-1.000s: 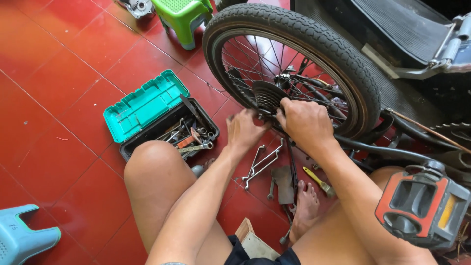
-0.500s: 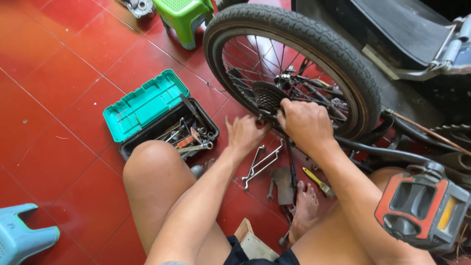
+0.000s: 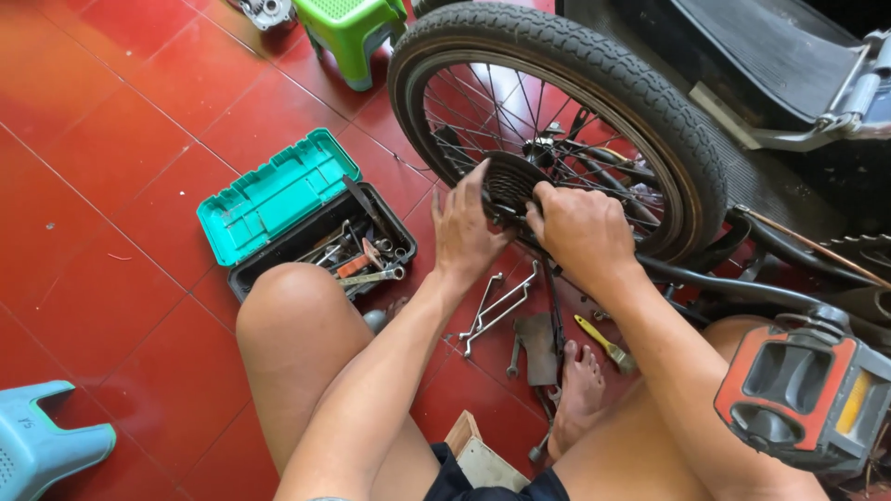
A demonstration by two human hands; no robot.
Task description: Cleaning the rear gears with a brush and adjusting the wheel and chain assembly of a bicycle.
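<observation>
A bicycle rear wheel [image 3: 594,74] with a black tyre stands on the red tiled floor before me. At its hub sits a black toothed sprocket [image 3: 509,186]. My left hand [image 3: 464,232] rests flat against the sprocket's left side, fingers spread upward. My right hand [image 3: 580,232] is closed around the hub area just right of the sprocket, beside the black chain [image 3: 555,306] that hangs down from it. What the right fingers grip is hidden under the hand.
An open black toolbox with a teal lid [image 3: 278,195] holds several wrenches at left. Loose metal brackets [image 3: 497,311], a yellow-handled tool [image 3: 603,343] and my bare foot [image 3: 577,394] lie below the wheel. A red-and-black pedal [image 3: 803,394] sits right, a green stool [image 3: 353,28] behind, a blue stool [image 3: 42,445] at lower left.
My left hand has opened and slid up from below the hub onto the sprocket's side. The right hand has stayed at the hub.
</observation>
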